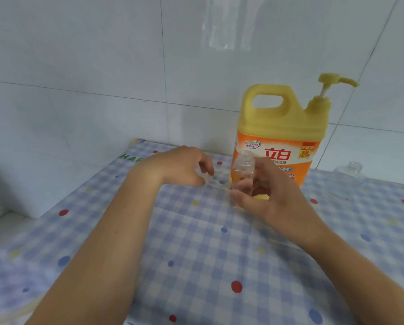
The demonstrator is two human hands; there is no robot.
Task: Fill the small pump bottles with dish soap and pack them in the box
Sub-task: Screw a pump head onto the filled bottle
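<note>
A large yellow and orange dish soap jug (280, 127) with a pump head stands upright at the back of the table, against the tiled wall. My right hand (273, 198) grips a small clear bottle (243, 165) without a cap, held upright just in front of the jug. My left hand (184, 166) hovers to the left of that bottle, fingers curled and apart; whether it pinches a thin clear part I cannot tell. Another small clear bottle (353, 168) stands at the far right, near the wall. No box is in view.
A blue checked tablecloth (196, 254) with red, blue and yellow dots covers the table. White tiled walls (102, 66) close off the back and the left. The table's left edge runs beside a lower white ledge (1, 221).
</note>
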